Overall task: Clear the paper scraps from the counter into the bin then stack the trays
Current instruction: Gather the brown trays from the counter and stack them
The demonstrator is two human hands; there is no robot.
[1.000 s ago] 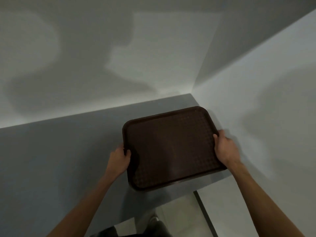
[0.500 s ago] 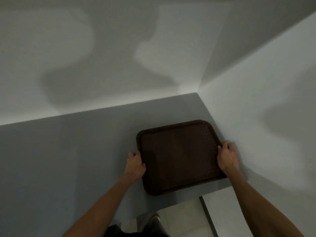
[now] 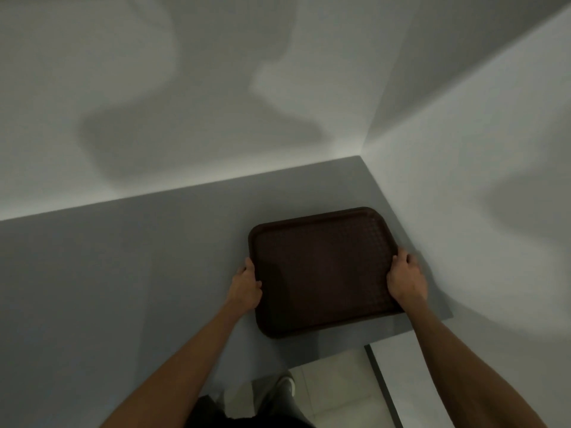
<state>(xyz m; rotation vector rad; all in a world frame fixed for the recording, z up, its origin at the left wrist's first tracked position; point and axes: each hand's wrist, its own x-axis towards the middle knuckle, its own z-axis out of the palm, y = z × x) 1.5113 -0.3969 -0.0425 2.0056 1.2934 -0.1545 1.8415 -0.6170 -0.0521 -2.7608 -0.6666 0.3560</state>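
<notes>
1. The grey worktop (image 3: 123, 288) runs into a corner between two pale walls. No paper scraps and no bin show on the part in view, so the job looks to be at its tray-stacking stage.
2. The dark brown tray (image 3: 324, 267) is at the right end of the worktop, near the corner. Its right edge is just beside the side wall (image 3: 494, 180) and its near edge is close to the worktop's front. I cannot tell whether it rests flat, is slightly lifted, or sits on another tray. Only one is plainly visible. It looks like moulded plastic, so it is probably light, stiff enough not to sag when held at both ends, and hard to break. Being broad and flat, it would likely tip if held by one side. The two opposite short edges are the sound place to hold it.
3. The right hand (image 3: 406, 281) is clamped on the right short edge, with fingers curled over the rim. The wall is close, so the knuckles have little room.
4. The left hand (image 3: 247, 288) is clamped on the left short edge, curled round the rim.
5. The raised rim gives the fingers a lip to hook. It looks smooth, so it may be a little slippery. The tray's floor has a fine cross-hatched texture.
</notes>
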